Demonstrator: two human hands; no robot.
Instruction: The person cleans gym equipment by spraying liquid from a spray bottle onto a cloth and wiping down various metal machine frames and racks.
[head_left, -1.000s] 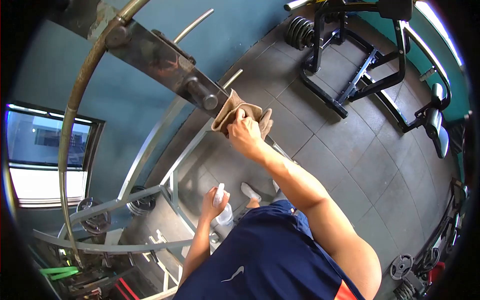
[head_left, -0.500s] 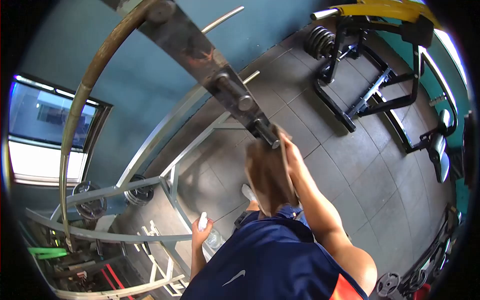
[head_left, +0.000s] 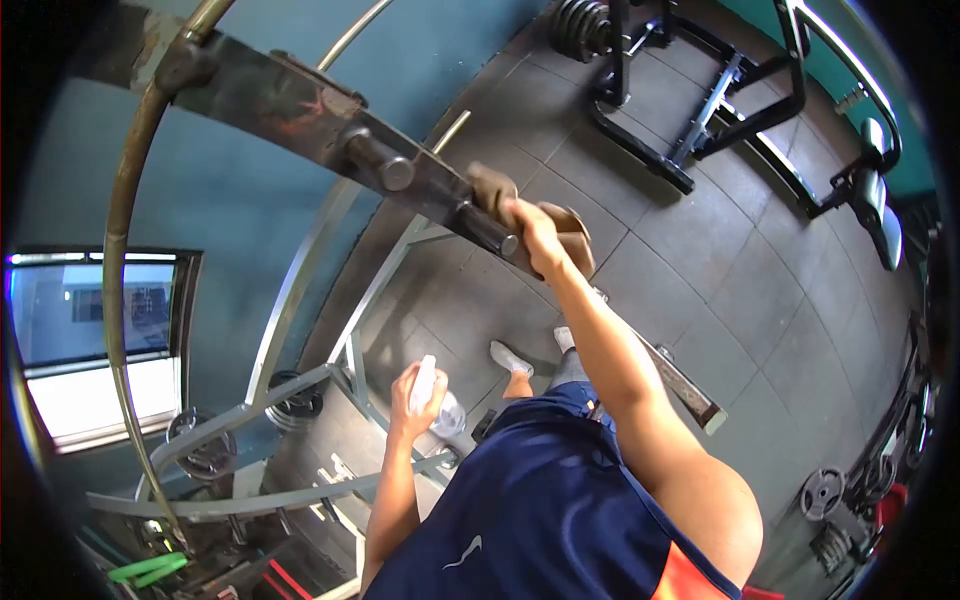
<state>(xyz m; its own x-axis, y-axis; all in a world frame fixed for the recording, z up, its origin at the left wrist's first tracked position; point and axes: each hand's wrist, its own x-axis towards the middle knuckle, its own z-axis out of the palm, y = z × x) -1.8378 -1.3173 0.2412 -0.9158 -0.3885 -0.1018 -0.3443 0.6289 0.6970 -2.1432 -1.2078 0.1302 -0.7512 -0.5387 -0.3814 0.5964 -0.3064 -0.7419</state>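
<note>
My right hand is closed on a brown cloth, which it presses against the dark metal beam of a gym machine, beside a short round peg. Another peg sticks out farther up the beam. Lower left, my left hand is wrapped round a clear spray bottle with a white top. The bottle's transparent body shows beside the fingers.
A curved metal bar rises at the left, before a window. Grey frame tubes cross the left side. A black machine stands on the tiled floor at upper right. Weight plates are at lower right.
My right hand and the cloth have moved up and left in view, with the cloth now bunched. My left hand with the bottle is higher. The beam appears more level as the view has shifted.
</note>
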